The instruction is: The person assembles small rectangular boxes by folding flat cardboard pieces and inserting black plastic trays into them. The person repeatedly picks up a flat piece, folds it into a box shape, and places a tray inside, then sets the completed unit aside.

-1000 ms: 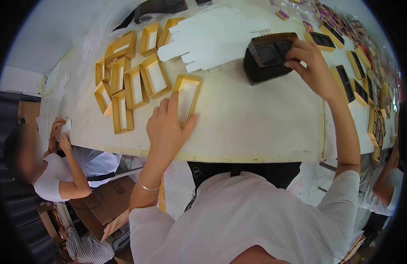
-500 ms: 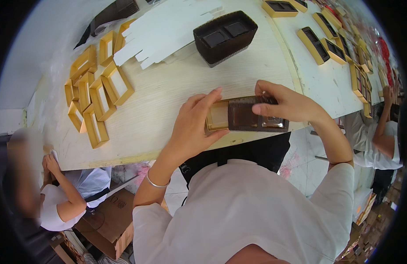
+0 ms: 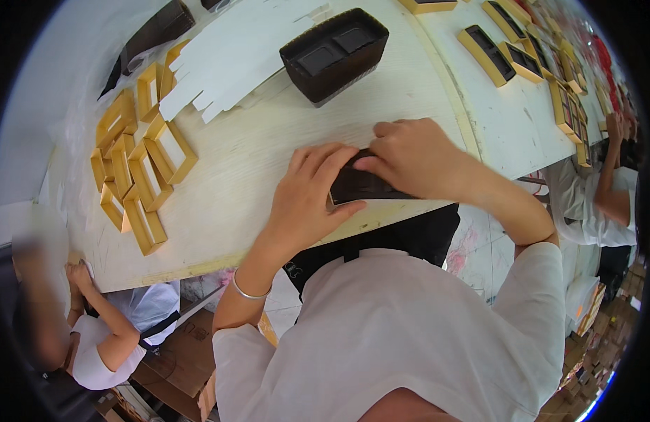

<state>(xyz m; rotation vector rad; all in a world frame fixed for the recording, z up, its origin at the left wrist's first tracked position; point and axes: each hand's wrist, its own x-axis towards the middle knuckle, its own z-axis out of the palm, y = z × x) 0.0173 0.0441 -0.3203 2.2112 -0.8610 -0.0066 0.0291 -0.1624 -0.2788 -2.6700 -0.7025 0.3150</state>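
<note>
At the front edge of the table, a dark plastic tray insert (image 3: 364,186) lies between my hands, over or in a small gold box (image 3: 330,200). Most of that box is covered by the tray and fingers. My left hand (image 3: 307,186) clasps the box's left end, its thumb along the near side. My right hand (image 3: 416,160) has its fingers curled, thumb and fingertips on the tray's top and far edge. How deep the tray sits in the box cannot be seen. Farther off stands a stack of dark trays (image 3: 339,53).
Several gold boxes with white insides (image 3: 153,176) are clustered at left. White card sheets (image 3: 233,53) lie beside the tray stack. Gold boxes holding dark trays (image 3: 487,56) fill the far right. Co-workers sit at left (image 3: 110,337) and right (image 3: 610,190).
The tray has shifted left over the gold box, covering its white inside. My right hand has moved left, closer to my left hand. The whole view has shifted slightly.
</note>
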